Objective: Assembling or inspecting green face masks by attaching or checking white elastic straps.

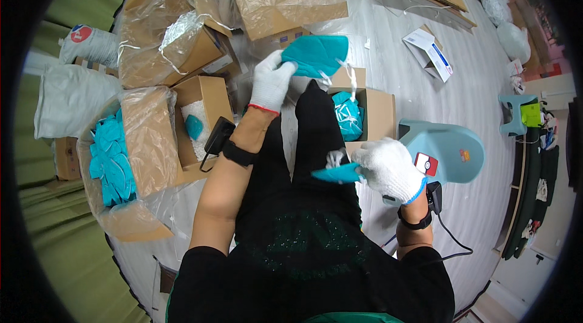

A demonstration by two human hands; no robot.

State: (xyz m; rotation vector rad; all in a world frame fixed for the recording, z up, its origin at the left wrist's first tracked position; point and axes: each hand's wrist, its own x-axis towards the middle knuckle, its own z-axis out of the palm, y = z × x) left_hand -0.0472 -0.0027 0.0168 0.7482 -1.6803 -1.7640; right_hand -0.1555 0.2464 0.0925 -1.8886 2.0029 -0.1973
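My left hand [271, 83], in a white knit glove with a red cuff, pinches the left edge of a teal folded face mask [317, 54], held up ahead of my knees. White ear loops [349, 77] hang from that mask's right side. Nearer my body, my right hand [390, 168], gloved in white with a blue cuff, is closed on the edge of a second teal face mask [337, 174] over my right thigh. Between and beyond the hands, a small open carton [381, 113] holds more teal masks [349, 118] with white loops.
On the left stands a plastic-lined carton [152, 135] heaped with teal masks [112, 162], beside an open box [214, 104] holding white material and one teal piece. Larger lined cartons [291, 4] stand ahead. A light-blue plastic seat [467, 150] is at right; a white-and-blue box [430, 53] lies beyond it.
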